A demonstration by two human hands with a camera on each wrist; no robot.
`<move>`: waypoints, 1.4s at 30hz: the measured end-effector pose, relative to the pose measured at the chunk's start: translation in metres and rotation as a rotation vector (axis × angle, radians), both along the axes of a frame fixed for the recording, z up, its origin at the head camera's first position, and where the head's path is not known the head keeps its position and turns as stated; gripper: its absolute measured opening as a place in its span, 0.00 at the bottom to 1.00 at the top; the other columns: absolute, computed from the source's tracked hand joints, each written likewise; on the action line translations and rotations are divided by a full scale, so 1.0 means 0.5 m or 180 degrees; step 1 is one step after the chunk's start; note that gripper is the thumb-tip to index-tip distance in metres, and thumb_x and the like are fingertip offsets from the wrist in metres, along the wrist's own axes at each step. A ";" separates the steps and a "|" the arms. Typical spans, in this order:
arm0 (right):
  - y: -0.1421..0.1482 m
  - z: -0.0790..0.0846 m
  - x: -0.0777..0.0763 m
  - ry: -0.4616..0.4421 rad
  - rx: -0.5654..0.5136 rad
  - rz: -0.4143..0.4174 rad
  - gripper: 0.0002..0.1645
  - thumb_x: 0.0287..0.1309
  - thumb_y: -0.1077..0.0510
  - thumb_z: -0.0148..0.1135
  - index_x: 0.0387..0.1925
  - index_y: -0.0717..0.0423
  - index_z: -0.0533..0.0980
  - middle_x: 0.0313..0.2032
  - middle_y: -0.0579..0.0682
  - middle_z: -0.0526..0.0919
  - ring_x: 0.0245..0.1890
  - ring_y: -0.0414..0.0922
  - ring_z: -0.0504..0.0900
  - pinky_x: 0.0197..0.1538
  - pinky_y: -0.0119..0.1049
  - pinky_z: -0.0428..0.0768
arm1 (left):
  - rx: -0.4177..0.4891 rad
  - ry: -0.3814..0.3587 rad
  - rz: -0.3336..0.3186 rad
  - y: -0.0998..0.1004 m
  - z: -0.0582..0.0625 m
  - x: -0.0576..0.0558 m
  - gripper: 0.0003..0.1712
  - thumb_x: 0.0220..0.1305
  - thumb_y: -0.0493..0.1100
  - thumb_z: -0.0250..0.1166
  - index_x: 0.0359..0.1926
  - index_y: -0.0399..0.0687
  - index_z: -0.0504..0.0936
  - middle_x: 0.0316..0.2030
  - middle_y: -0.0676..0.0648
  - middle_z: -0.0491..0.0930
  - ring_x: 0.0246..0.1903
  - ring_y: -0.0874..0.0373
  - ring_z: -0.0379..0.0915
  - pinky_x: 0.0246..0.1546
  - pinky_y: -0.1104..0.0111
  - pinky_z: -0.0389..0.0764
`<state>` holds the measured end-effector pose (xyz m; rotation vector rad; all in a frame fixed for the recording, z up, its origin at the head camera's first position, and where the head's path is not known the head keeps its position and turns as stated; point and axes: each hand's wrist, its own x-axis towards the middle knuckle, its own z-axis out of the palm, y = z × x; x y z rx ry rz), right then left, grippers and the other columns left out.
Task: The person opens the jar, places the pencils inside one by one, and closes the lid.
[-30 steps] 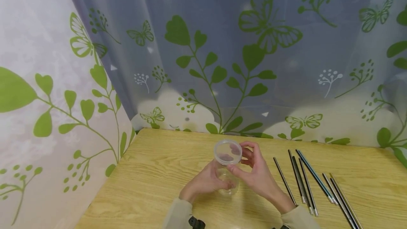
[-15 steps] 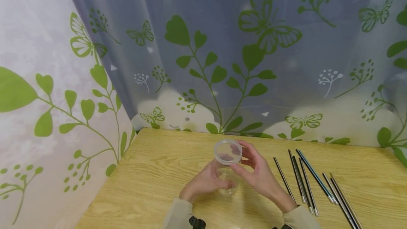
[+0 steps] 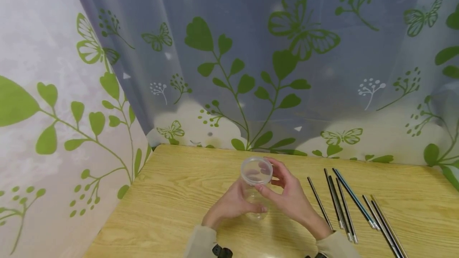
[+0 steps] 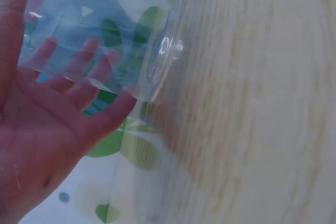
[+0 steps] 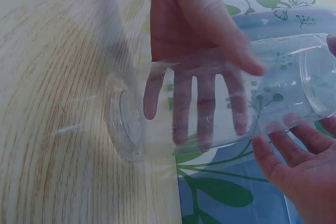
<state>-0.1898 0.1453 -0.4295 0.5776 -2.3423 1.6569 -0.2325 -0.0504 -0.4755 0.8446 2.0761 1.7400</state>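
A clear plastic jar (image 3: 255, 196) stands upright on the wooden table between my two hands. My left hand (image 3: 233, 203) grips its lower body, the thumb across the front. In the left wrist view, the fingers of the left hand (image 4: 63, 114) show through the jar's clear wall (image 4: 79, 14) behind it. My right hand (image 3: 287, 190) holds the jar's round top rim (image 3: 256, 183), thumb at the front and fingers round the far right side. The right wrist view shows the right hand's fingertips (image 5: 270, 129) at the wall near the top end. Nothing shows inside the jar.
Several slim dark pencils (image 3: 340, 206) lie right of my right hand, with a blue one (image 3: 353, 194) among them. More pencils (image 3: 385, 224) lie further right. A leaf-patterned curtain (image 3: 229, 71) borders the back of the wooden table (image 3: 172, 182), and another patterned sheet hangs on the left.
My right thumb has shifted left along the front of the rim within the last half second. My left hand and the jar stay nearly where they were.
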 end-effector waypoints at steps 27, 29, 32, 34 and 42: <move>0.007 -0.006 0.010 0.0031 -0.0406 0.0201 0.36 0.65 0.66 0.65 0.68 0.58 0.59 0.63 0.64 0.79 0.62 0.44 0.80 0.57 0.30 0.80 | -0.0060 -0.0215 0.0023 -0.003 -0.005 0.003 0.46 0.60 0.44 0.75 0.74 0.70 0.62 0.72 0.57 0.67 0.77 0.51 0.56 0.75 0.41 0.57; 0.005 -0.006 0.010 0.0008 -0.0381 0.0148 0.36 0.63 0.65 0.68 0.66 0.58 0.60 0.62 0.63 0.80 0.62 0.47 0.80 0.57 0.31 0.80 | -0.0034 -0.0237 0.0003 -0.003 -0.006 0.002 0.46 0.60 0.43 0.75 0.74 0.70 0.62 0.73 0.58 0.67 0.77 0.51 0.55 0.75 0.40 0.57; 0.002 -0.006 0.009 0.0024 -0.0338 0.0107 0.36 0.63 0.64 0.69 0.66 0.58 0.60 0.61 0.62 0.81 0.62 0.50 0.81 0.57 0.31 0.80 | -0.0014 -0.0247 -0.0007 -0.004 -0.006 0.001 0.46 0.60 0.43 0.75 0.74 0.70 0.62 0.72 0.58 0.67 0.77 0.51 0.56 0.75 0.40 0.57; 0.002 -0.007 0.009 0.0047 -0.0333 0.0103 0.35 0.63 0.65 0.68 0.66 0.57 0.61 0.61 0.62 0.81 0.62 0.50 0.81 0.57 0.31 0.81 | -0.0010 -0.0249 -0.0013 -0.004 -0.006 0.001 0.46 0.60 0.42 0.75 0.74 0.69 0.62 0.72 0.57 0.68 0.76 0.51 0.58 0.75 0.42 0.58; 0.006 -0.008 0.009 0.0250 -0.0241 0.0218 0.34 0.69 0.66 0.59 0.73 0.56 0.63 0.64 0.64 0.77 0.63 0.47 0.80 0.58 0.31 0.81 | -0.0026 -0.0234 -0.0031 -0.004 -0.004 0.000 0.46 0.59 0.41 0.74 0.73 0.67 0.62 0.72 0.56 0.67 0.76 0.48 0.58 0.74 0.41 0.60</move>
